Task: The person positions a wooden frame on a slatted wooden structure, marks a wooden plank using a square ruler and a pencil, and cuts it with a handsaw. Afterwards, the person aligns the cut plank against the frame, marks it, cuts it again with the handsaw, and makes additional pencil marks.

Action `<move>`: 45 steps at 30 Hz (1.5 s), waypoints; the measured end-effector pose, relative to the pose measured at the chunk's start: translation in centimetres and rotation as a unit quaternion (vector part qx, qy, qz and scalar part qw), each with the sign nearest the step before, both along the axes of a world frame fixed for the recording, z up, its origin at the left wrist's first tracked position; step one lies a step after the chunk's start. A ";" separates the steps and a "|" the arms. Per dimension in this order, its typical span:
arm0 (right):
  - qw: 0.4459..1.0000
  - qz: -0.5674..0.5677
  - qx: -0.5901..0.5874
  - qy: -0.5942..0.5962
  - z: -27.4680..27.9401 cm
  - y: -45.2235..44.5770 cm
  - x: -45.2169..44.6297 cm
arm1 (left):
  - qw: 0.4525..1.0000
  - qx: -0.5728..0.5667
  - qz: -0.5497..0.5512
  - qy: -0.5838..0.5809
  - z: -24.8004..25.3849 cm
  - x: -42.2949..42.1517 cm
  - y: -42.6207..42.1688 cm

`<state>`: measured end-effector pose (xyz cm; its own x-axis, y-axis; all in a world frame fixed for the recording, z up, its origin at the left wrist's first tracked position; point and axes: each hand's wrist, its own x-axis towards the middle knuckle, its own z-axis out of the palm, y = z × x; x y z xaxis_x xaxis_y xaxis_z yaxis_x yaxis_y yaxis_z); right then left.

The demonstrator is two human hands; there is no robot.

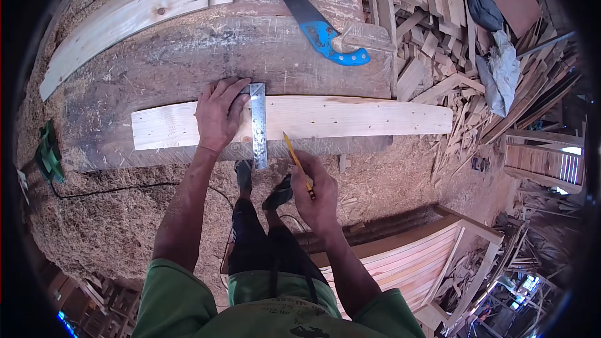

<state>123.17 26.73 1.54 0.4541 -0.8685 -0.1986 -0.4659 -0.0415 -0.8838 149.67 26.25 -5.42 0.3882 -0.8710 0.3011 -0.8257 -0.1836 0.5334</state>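
Soft, fairly even light falls over the workbench (181, 56), leaving only gentle shadows along its near edge. The pale board (357, 117) close to that edge is among the brightest surfaces, and the metal square (258, 128) across it shows a mottled sheen. Well beyond the workbench's right edge, white glare breaks through at the slatted frame (537, 163), amid dim surroundings. Wide-angle distortion bends the outer parts, and black vignetting fills the corners. The middle looks reasonably sharp; detail softens towards the rim.

Wood shavings (106, 231) cover the floor (479, 191) along the workbench (250, 50)'s near edge; offcuts (432, 44) heap beyond its right end.
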 end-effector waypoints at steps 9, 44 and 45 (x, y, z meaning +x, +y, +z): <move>0.998 -0.010 -0.067 0.004 -1.3 -1.3 4.1 | 1.000 -0.001 0.006 0.001 -0.2 0.0 0.0; 0.898 -0.198 -0.105 -0.379 28.8 4.3 -22.5 | 0.988 -0.042 -0.087 -0.119 0.9 -7.6 -9.2; 0.899 -0.218 -0.068 -0.374 29.4 4.5 -24.1 | 0.981 -0.045 -0.160 -0.100 1.4 -10.6 -10.1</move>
